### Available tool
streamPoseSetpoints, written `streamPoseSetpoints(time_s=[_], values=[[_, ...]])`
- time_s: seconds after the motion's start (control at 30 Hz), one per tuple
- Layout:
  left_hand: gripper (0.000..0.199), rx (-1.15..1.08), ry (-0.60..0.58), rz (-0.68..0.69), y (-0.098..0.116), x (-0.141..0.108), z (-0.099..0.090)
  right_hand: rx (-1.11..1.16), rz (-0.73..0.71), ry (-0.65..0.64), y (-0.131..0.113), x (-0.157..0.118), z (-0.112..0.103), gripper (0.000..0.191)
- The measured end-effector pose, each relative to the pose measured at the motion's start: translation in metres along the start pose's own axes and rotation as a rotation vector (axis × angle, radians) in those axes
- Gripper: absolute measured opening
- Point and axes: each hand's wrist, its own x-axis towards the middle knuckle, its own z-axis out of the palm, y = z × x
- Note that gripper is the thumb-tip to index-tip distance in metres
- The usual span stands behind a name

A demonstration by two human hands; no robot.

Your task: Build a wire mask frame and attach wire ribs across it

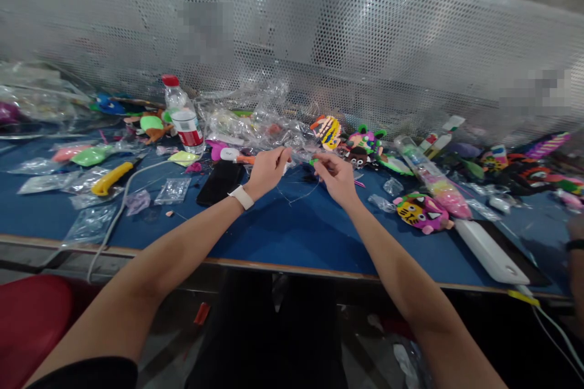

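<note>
My left hand (269, 169), with a white band on its wrist, is closed in a pinch above the blue table. Facing it, my right hand (336, 177) also has its fingertips pinched together. A thin clear thread (291, 202) sags in a loop between the two hands. Something small and white shows at the left fingertips. At the right fingertips there is a small green bit (314, 161); whether it is held cannot be made out. Just behind the right hand lie colourful clay-like figures, among them a dark brown face (358, 157) and a yellow striped piece (327, 132).
A black phone (221, 182) lies beside my left wrist. Farther left are a yellow utility knife (114, 179), a white cable and a water bottle (184, 115). On the right sit a cat-face figure (422, 213) and a white power bank (493, 250). Another person's arm (575, 261) enters at the right edge.
</note>
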Motion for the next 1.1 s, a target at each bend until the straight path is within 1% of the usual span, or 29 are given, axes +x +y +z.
streamPoseSetpoints(time_s=[0.07,0.13,0.2,0.27,0.37,0.43,0.53,0.67,0.77,0.9,1.0,1.1], values=[[0.047,0.003,0.047,-0.013,-0.001,0.0,-0.001,0.044,0.023,-0.062,0.001,-0.002,0.004,0.045],[0.048,-0.013,0.077,-0.028,-0.002,0.0,-0.002,0.086,0.059,-0.113,0.002,-0.003,0.009,0.051],[0.049,-0.037,0.08,-0.046,-0.001,0.001,-0.002,0.094,0.064,-0.11,0.002,-0.005,0.011,0.052],[0.052,-0.076,0.073,-0.076,0.0,0.001,0.0,0.08,0.036,-0.089,0.0,-0.007,0.011,0.047],[0.06,-0.169,0.049,-0.157,-0.001,0.001,0.006,0.053,-0.016,-0.061,-0.003,-0.008,0.01,0.043],[0.063,-0.227,0.021,-0.215,-0.002,0.001,0.01,0.041,-0.029,-0.041,-0.005,-0.008,0.009,0.044],[0.063,-0.286,-0.03,-0.275,-0.004,0.0,0.012,0.058,0.001,-0.034,-0.005,-0.006,0.008,0.05],[0.053,-0.382,-0.081,-0.282,-0.002,0.0,0.006,0.058,0.078,-0.033,-0.004,-0.002,0.005,0.062],[0.047,-0.456,-0.164,-0.304,0.001,0.0,0.004,-0.003,0.098,-0.027,-0.005,-0.002,0.002,0.066],[0.048,-0.472,-0.28,-0.324,0.003,-0.001,0.005,-0.078,0.078,-0.043,-0.01,-0.004,0.002,0.063],[0.05,-0.523,-0.41,-0.326,0.001,0.0,0.005,-0.095,0.049,-0.044,-0.012,-0.005,0.002,0.062],[0.05,-0.588,-0.559,-0.284,-0.001,0.0,0.004,-0.086,0.036,-0.051,-0.009,-0.002,-0.001,0.062]])
